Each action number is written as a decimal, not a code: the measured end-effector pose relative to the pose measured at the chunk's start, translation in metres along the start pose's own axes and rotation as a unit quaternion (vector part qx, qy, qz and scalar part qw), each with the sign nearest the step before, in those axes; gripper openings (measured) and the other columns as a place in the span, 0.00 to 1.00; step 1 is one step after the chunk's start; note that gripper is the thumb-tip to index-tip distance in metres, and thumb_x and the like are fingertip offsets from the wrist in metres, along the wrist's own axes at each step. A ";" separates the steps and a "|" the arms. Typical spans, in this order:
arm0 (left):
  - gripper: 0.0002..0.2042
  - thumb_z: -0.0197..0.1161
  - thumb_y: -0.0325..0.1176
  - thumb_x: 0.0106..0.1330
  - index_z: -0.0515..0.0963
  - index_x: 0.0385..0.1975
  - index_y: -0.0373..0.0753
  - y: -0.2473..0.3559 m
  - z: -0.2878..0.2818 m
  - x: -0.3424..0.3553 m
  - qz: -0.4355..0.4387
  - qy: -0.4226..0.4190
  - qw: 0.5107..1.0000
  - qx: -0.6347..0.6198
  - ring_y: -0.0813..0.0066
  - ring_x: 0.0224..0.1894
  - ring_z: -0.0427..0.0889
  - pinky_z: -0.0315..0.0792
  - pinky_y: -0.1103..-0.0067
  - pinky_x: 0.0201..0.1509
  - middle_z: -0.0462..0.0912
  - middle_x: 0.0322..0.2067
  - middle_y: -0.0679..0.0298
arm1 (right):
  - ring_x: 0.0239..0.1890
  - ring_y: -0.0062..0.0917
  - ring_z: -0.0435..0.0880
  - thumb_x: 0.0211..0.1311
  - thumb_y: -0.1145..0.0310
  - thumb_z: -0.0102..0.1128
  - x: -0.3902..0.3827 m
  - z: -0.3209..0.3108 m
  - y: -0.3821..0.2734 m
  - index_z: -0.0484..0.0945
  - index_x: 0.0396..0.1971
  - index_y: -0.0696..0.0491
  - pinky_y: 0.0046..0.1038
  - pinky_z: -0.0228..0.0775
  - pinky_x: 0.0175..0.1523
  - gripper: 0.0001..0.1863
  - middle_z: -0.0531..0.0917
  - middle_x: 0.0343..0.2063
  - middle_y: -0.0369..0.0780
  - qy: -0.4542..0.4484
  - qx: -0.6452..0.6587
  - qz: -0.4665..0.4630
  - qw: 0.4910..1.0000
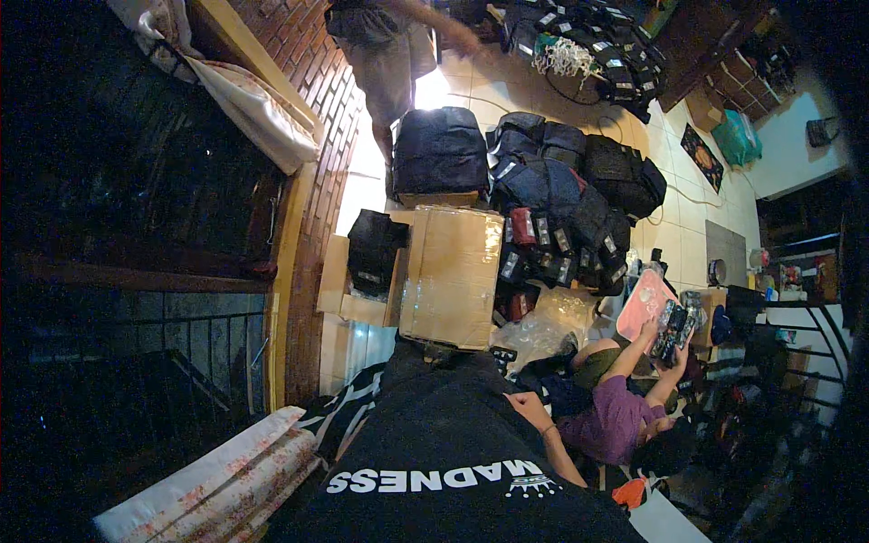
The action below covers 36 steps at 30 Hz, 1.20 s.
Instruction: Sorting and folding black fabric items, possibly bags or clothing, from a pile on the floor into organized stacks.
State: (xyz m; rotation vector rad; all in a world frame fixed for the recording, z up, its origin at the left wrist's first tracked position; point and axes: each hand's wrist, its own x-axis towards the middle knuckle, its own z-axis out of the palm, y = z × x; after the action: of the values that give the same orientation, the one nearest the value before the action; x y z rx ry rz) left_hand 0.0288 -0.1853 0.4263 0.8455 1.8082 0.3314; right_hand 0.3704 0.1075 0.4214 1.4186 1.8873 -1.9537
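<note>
Right hand (pixel 530 412) beside shirt (pixel 434 434), fingers curled, grip unclear; left hand out of view. Carton (pixel 451 276) ahead, toward floor's (pixel 359 208) brick-wall (pixel 333 104) edge. Likely stiff, tape (pixel 491 237) slick, weight uncertain; best held by lower edges.

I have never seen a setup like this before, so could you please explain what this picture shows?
There is no machine here: a person wears a downward-looking camera on the head, whose wide lens bends straight edges. The black shirt at the bottom is the wearer's own. Their right hand is beside it, with no item visible in it; the left hand is out of view. Ahead is a taped cardboard box. Dark bundles are piled beyond it and to its right, with pale floor tiles showing around. At the right, a co-worker in purple holds dark packets.
</note>
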 end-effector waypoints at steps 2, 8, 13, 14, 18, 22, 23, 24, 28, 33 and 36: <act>0.15 0.49 0.29 0.63 0.71 0.48 0.31 -0.013 0.011 0.003 -0.022 0.012 0.999 0.020 0.60 0.50 0.75 0.66 0.70 0.55 0.77 0.46 0.49 | 0.18 0.12 0.54 0.62 0.55 0.58 0.000 -0.006 -0.006 0.61 0.10 0.59 0.26 0.47 0.20 0.28 0.58 0.10 0.28 0.000 -0.023 0.021 1.000; 0.15 0.47 0.29 0.64 0.71 0.49 0.33 -0.036 0.023 0.041 -0.056 0.024 0.993 0.105 0.60 0.50 0.75 0.65 0.69 0.55 0.75 0.47 0.49 | 0.16 0.13 0.52 0.64 0.56 0.56 -0.002 -0.010 -0.011 0.58 0.10 0.56 0.26 0.44 0.20 0.28 0.56 0.10 0.28 -0.017 -0.023 0.017 0.999; 0.19 0.49 0.25 0.63 0.67 0.56 0.34 0.046 -0.016 0.051 0.251 0.001 0.967 0.040 0.56 0.58 0.68 0.61 0.74 0.63 0.70 0.55 0.52 | 0.16 0.12 0.52 0.63 0.54 0.56 -0.009 -0.015 -0.010 0.58 0.09 0.56 0.26 0.44 0.19 0.30 0.55 0.10 0.27 0.016 -0.001 0.016 1.000; 0.19 0.49 0.25 0.63 0.67 0.56 0.34 0.018 -0.010 0.058 0.255 0.001 0.966 0.044 0.56 0.58 0.68 0.61 0.74 0.63 0.70 0.55 0.52 | 0.15 0.12 0.53 0.62 0.53 0.57 -0.013 -0.018 -0.018 0.59 0.08 0.56 0.27 0.44 0.19 0.30 0.56 0.09 0.27 0.021 0.016 0.033 0.999; 0.19 0.49 0.25 0.64 0.66 0.56 0.33 0.013 -0.012 0.079 0.223 -0.106 0.963 0.104 0.55 0.57 0.68 0.61 0.72 0.63 0.70 0.55 0.51 | 0.14 0.13 0.54 0.60 0.50 0.59 -0.017 -0.012 0.010 0.60 0.07 0.57 0.27 0.44 0.19 0.32 0.58 0.08 0.27 0.100 0.071 0.034 0.992; 0.18 0.51 0.24 0.62 0.68 0.53 0.30 0.102 -0.034 0.050 0.108 -0.086 0.987 0.080 0.63 0.56 0.71 0.63 0.75 0.60 0.73 0.53 0.53 | 0.14 0.13 0.55 0.59 0.49 0.59 -0.018 -0.012 0.004 0.63 0.06 0.58 0.26 0.45 0.19 0.32 0.60 0.07 0.28 0.141 0.044 0.044 0.988; 0.18 0.51 0.24 0.62 0.68 0.53 0.30 0.132 -0.041 0.045 0.109 -0.086 0.987 0.085 0.63 0.56 0.71 0.63 0.75 0.60 0.73 0.53 0.53 | 0.14 0.13 0.55 0.58 0.48 0.59 -0.016 -0.009 0.006 0.64 0.05 0.58 0.27 0.46 0.18 0.33 0.60 0.06 0.28 0.135 0.024 0.053 0.989; 0.16 0.51 0.23 0.62 0.70 0.51 0.29 0.160 -0.048 0.044 0.056 -0.118 0.990 0.061 0.67 0.54 0.71 0.63 0.76 0.59 0.75 0.51 0.54 | 0.13 0.14 0.55 0.58 0.47 0.59 -0.015 -0.006 0.009 0.65 0.05 0.59 0.27 0.47 0.18 0.33 0.59 0.06 0.29 0.130 0.007 0.064 0.989; 0.13 0.49 0.23 0.64 0.73 0.46 0.27 0.106 -0.045 0.057 0.130 -0.157 0.976 -0.072 0.74 0.49 0.73 0.64 0.79 0.57 0.79 0.45 0.60 | 0.14 0.14 0.56 0.59 0.47 0.58 -0.004 0.002 0.023 0.66 0.07 0.59 0.27 0.50 0.19 0.32 0.61 0.06 0.30 0.116 -0.001 0.043 0.992; 0.14 0.49 0.24 0.65 0.73 0.48 0.28 0.006 -0.029 0.066 0.124 -0.072 0.982 -0.121 0.73 0.46 0.75 0.65 0.78 0.55 0.79 0.44 0.62 | 0.18 0.18 0.65 0.60 0.48 0.56 -0.003 0.001 0.014 0.71 0.15 0.60 0.28 0.59 0.25 0.28 0.68 0.11 0.37 0.118 -0.011 0.046 0.992; 0.14 0.50 0.28 0.66 0.73 0.48 0.29 0.064 -0.029 0.036 0.073 0.008 0.983 -0.166 0.74 0.45 0.75 0.66 0.80 0.54 0.79 0.44 0.62 | 0.23 0.27 0.76 0.59 0.46 0.55 0.000 0.003 0.026 0.77 0.22 0.58 0.33 0.67 0.33 0.26 0.78 0.19 0.46 0.134 -0.027 0.046 0.989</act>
State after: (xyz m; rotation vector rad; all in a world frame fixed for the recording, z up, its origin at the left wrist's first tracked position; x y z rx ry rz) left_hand 0.0208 -0.1102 0.4502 0.7401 1.6480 0.7154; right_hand 0.3848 0.0988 0.4011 1.7954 1.9201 -1.7298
